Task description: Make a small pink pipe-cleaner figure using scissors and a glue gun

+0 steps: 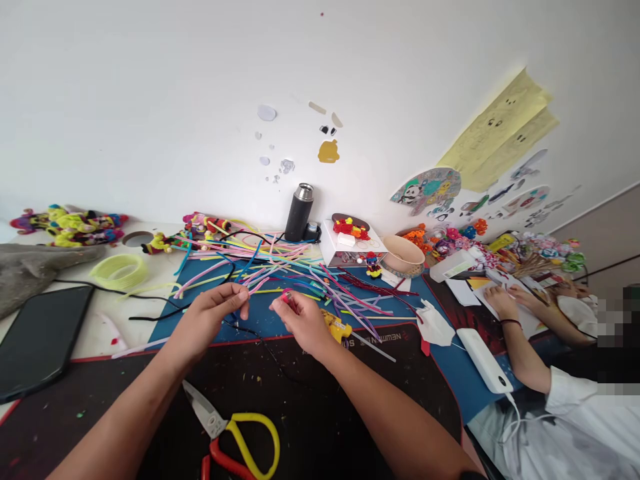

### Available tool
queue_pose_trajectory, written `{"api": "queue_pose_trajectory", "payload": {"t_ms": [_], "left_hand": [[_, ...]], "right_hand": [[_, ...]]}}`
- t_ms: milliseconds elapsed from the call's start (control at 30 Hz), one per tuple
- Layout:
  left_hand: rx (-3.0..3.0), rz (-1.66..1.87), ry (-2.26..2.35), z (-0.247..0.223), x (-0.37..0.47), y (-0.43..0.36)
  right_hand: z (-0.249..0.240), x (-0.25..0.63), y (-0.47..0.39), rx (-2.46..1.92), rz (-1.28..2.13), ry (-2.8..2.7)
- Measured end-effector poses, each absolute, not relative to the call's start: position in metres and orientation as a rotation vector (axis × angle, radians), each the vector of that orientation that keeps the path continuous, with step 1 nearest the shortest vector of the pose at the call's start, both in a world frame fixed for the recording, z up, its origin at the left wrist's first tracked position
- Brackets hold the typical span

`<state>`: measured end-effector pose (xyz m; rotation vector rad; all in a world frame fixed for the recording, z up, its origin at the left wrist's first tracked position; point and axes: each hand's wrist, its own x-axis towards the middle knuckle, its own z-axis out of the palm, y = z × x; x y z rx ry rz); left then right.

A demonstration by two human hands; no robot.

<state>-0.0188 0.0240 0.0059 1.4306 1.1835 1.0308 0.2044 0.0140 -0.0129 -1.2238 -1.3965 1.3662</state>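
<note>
Both hands are raised over the front of the pipe cleaner pile (280,257). The fingers of my left hand (213,313) are pinched together; whatever they hold is too small to make out. My right hand (303,320) is closed on a small red piece (287,295) between thumb and finger. A gap separates the hands. Behind my right hand lies a yellow glue gun (337,327). Scissors (213,421) with one yellow and one red handle lie half open on the black mat (320,427), below and between my forearms.
A tablet (45,340) and a yellow-green coil (119,271) lie at the left. A black thermos (300,213), a white box (350,247) and a bowl (404,253) stand by the wall. Another person's hands (503,303) work at the right, near a white power bank (484,360).
</note>
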Motion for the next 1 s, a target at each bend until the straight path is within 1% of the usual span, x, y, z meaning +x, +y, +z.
{"api": "queue_pose_trajectory", "payload": {"t_ms": [100,200,533,1000], "left_hand": [[1.321,1.051,1.127,0.004,-0.019,0.026],[1.213,1.069,1.095,0.003,-0.018,0.026],[1.235,1.02,1.1,0.002,-0.017,0.027],[1.243,0.951,1.086,-0.001,-0.016,0.027]], "right_hand": [[-0.011,0.2,0.013,-1.216,1.218,-1.581],[-0.006,0.192,0.015,-1.23,1.146,-1.694],[-0.002,0.174,0.022,-1.419,0.971,-1.791],[-0.006,0.172,0.027,-1.495,0.956,-1.833]]}}
